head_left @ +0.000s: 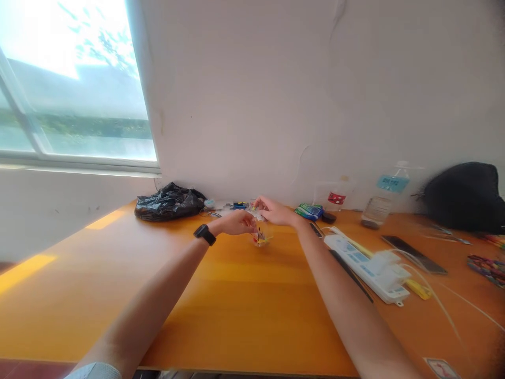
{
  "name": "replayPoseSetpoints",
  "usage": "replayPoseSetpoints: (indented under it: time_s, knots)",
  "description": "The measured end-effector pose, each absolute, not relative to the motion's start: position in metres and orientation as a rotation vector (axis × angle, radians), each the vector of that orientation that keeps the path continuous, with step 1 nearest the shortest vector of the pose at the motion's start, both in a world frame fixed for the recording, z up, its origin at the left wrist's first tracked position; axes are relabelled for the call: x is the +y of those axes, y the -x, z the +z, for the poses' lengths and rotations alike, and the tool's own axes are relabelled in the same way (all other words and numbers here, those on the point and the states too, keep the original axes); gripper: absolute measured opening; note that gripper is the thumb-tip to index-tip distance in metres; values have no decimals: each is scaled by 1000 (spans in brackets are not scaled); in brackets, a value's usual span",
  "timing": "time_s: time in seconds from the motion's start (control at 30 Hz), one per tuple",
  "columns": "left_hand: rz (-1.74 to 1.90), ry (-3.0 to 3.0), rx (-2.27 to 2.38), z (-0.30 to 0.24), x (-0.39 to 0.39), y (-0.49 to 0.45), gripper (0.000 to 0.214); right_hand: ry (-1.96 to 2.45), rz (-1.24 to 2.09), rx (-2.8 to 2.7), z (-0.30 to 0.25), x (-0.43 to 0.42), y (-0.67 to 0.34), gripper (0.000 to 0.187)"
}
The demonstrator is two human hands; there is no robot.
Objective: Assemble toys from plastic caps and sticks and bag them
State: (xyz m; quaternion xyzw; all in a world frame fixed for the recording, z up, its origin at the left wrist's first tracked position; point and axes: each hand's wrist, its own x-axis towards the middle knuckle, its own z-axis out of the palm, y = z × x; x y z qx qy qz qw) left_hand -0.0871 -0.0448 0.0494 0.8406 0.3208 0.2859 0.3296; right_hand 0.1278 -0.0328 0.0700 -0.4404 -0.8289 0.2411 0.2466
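Both my arms reach far out over the orange table [236, 295]. My left hand [236, 222], with a black watch on its wrist, is closed in a pinch beside a small clear packet [257, 213]. My right hand [272, 210] is closed on the same packet from the right. Just below the hands, a small bundle of red and yellow bits [261, 239] lies on the table; I cannot tell whether my left fingers touch it. Small colourful items [236, 205] lie behind the hands by the wall.
A black plastic bag [169, 202] lies at the back left. To the right are a white power strip [371, 266] with cables, a green packet [310, 210], a water bottle [384, 197], a dark phone [414, 253] and a black bag [465, 197]. A window [71, 84] is at the upper left.
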Motion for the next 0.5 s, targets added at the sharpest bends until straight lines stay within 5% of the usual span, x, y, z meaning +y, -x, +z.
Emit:
replayPoseSetpoints:
  time_s: [0.23, 0.5]
  knots:
    - [777, -2266, 992, 45, -29, 92, 14, 1206, 619, -2147, 101, -46, -148, 17]
    - [691, -2144, 997, 40, -25, 97, 17, 1226, 647, -2554, 108, -63, -156, 49]
